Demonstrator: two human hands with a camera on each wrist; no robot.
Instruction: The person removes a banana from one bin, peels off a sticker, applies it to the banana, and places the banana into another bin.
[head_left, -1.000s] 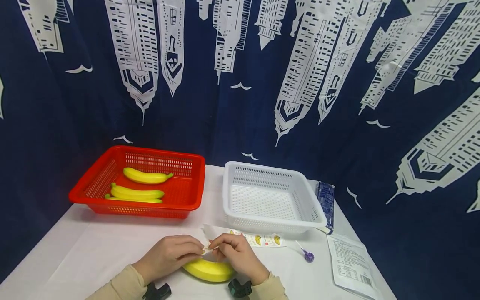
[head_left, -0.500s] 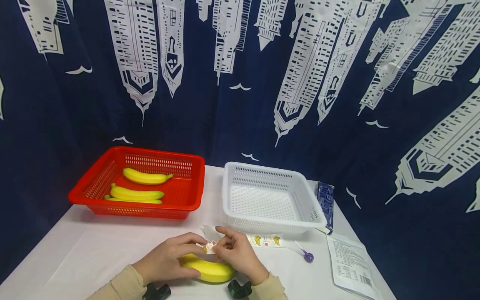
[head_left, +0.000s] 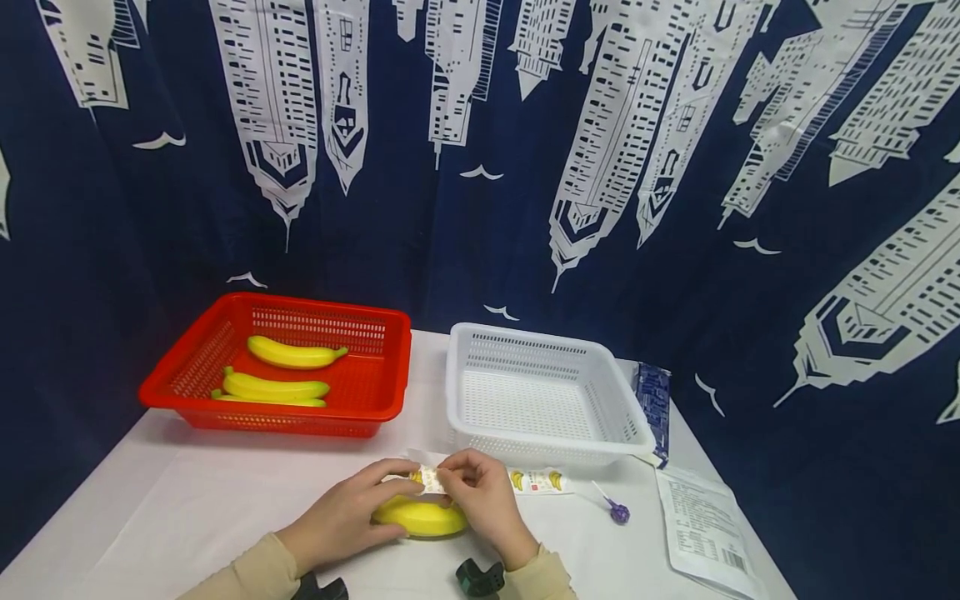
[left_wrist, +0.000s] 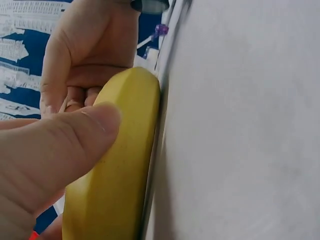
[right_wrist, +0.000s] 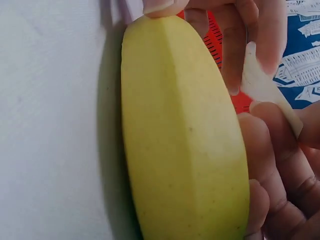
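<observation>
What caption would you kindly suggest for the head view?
Left hand holding a banana, right hand pinching a printed label, red basket and white basket behind.

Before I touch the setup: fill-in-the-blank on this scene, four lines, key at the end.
1. The number of bananas in the red basket is ____.
2. The basket to the right of the red one is ____ in colour.
3. In the left wrist view, the digit of the left hand resting on the banana is its ____.
4. The head of the lollipop is coloured ____.

Missing words: three; white; thumb; purple.
</observation>
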